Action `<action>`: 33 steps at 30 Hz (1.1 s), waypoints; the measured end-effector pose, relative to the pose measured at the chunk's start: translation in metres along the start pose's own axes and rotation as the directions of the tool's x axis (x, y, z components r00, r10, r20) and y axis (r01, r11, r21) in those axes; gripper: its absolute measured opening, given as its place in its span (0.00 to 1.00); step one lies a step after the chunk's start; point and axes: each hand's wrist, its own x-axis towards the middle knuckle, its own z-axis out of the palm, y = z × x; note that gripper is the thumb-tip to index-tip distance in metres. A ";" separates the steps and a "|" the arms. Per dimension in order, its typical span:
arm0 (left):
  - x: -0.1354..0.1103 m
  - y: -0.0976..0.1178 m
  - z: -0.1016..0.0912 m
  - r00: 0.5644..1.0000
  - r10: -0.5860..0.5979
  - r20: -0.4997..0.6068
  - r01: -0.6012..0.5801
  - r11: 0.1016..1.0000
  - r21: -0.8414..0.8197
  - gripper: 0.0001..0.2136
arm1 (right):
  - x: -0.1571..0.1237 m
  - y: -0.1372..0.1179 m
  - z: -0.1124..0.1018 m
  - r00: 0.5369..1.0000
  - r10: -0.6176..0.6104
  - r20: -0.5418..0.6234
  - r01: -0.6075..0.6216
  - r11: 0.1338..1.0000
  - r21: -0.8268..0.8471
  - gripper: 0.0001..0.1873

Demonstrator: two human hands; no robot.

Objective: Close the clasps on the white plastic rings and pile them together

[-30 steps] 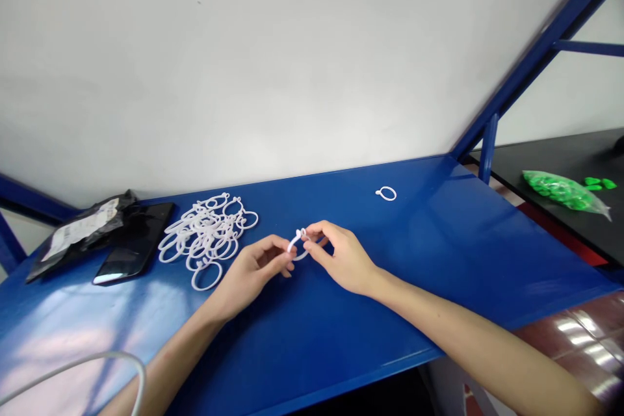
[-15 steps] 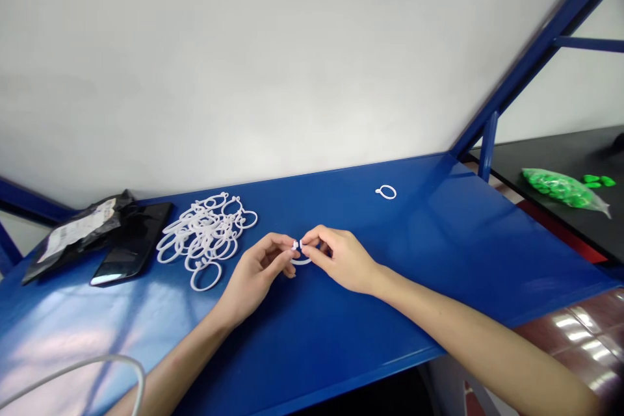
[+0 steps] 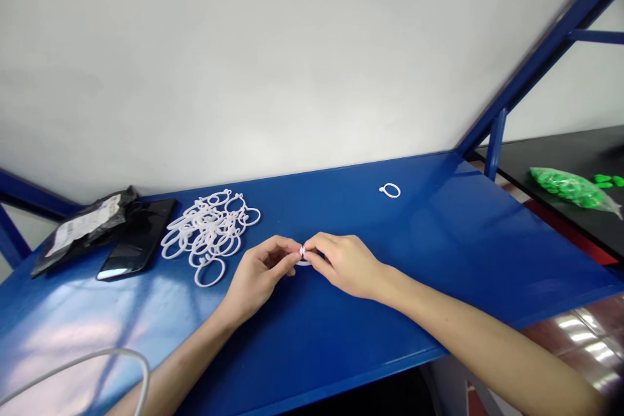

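Between my fingertips is a white plastic curtain ring (image 3: 303, 264), held just above or on the blue table. My left hand (image 3: 258, 276) pinches one end of it with thumb and index finger. The other end is in the pinch of my right hand (image 3: 348, 266). The two small ends meet between the fingertips; whether they are joined, I cannot tell. Most of the ring is hidden by the fingers. Left of my left hand lies a heap of similar white rings (image 3: 209, 227) with small eyelets. A single white ring (image 3: 385, 190) lies apart, at the back right.
A black tablet-like device (image 3: 139, 237) and a black plastic parcel (image 3: 90, 224) lie at the left of the blue table (image 3: 341, 344). A pale cable (image 3: 112, 351) loops at front left. On a black table at right is a bag of green pieces (image 3: 568, 187).
My hands have come closer together, closing the gap between the ring's two ends. The whole view has shifted slightly; the heap and the single ring stay where they were on the table.
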 end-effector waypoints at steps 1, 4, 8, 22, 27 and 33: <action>0.000 0.001 0.000 1.000 -0.003 0.001 0.003 1.000 -0.004 0.10 | 0.000 0.000 0.000 1.000 -0.010 0.007 0.010 1.000 -0.019 0.10; -0.001 0.001 -0.001 1.000 0.005 0.008 -0.004 1.000 -0.014 0.09 | -0.003 -0.001 0.000 0.999 -0.047 0.001 0.047 0.997 -0.062 0.12; -0.002 -0.003 0.000 1.000 0.026 0.010 -0.026 1.000 -0.005 0.09 | -0.005 0.000 0.003 0.995 -0.102 -0.008 0.101 0.990 -0.102 0.15; -0.004 -0.001 -0.001 0.983 0.167 0.074 -0.177 0.972 0.154 0.10 | -0.007 -0.002 -0.002 0.993 -0.100 0.069 0.106 0.991 -0.084 0.15; 0.009 -0.007 -0.014 0.905 0.408 0.118 -0.405 0.748 0.526 0.07 | 0.002 0.004 -0.003 0.998 -0.002 0.060 0.003 1.000 -0.015 0.10; 0.034 -0.027 -0.048 0.767 0.642 0.003 -0.249 0.293 0.923 0.12 | 0.008 0.026 -0.013 0.989 0.138 -0.054 -0.143 0.986 -0.083 0.07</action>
